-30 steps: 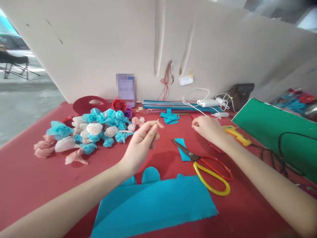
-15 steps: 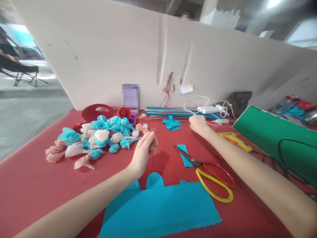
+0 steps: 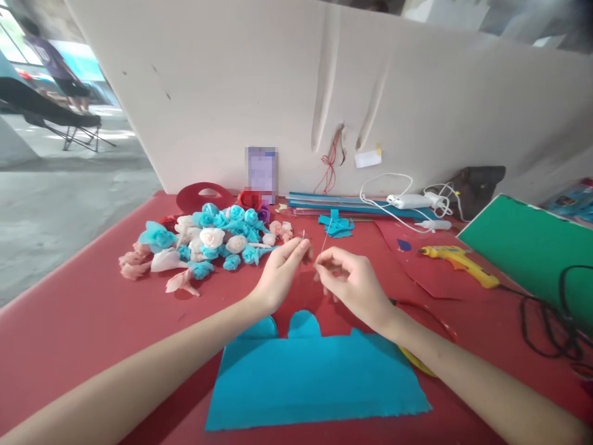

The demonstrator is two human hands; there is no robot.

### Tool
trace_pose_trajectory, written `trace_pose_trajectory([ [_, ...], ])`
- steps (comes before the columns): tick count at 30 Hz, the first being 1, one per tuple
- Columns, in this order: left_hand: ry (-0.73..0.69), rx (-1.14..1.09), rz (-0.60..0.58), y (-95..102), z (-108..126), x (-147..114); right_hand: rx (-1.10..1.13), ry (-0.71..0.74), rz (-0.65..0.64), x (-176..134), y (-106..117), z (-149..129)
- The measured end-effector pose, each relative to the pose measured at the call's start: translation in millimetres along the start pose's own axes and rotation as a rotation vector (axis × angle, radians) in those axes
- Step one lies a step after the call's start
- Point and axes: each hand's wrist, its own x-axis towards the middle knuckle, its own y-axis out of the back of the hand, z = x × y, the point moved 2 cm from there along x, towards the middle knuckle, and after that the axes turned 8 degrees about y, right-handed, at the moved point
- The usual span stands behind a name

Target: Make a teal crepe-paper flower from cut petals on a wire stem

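My left hand [image 3: 283,270] is closed in a pinch over the table, with the tip of a thin stick or wire poking up past its thumb. Just beside it, my right hand [image 3: 352,284] pinches a thin wire [image 3: 325,238] that slants up and away. The two hands are close but apart. Below them lies a sheet of blue crepe paper [image 3: 319,380], with rounded blue paper pieces [image 3: 304,325] at its far edge. My right forearm covers most of the scissors, leaving part of the yellow handle [image 3: 417,361] visible.
A heap of blue, white and pink paper flowers [image 3: 210,238] sits left. Blue paper scraps [image 3: 336,224] lie beyond my hands. On the right are a yellow glue gun [image 3: 463,262], its black cord, and a green board [image 3: 532,247]. A white power strip [image 3: 410,201] lies by the wall.
My right hand has come back from the far side of the table to my left hand and now holds a thin wire. The right forearm now covers most of the scissors. The view has shifted.
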Motion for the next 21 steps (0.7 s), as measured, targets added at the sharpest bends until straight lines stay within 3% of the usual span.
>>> trace_pose_trajectory([
  [7, -0.125, 0.114, -0.028, 6.1, 7, -12, 0.002, 0.062, 0.077, 4, -11, -6],
  [21, -0.094, 0.063, -0.132, 11.4, 2, -10, -0.04, 0.076, 0.068, 5, -12, -1],
])
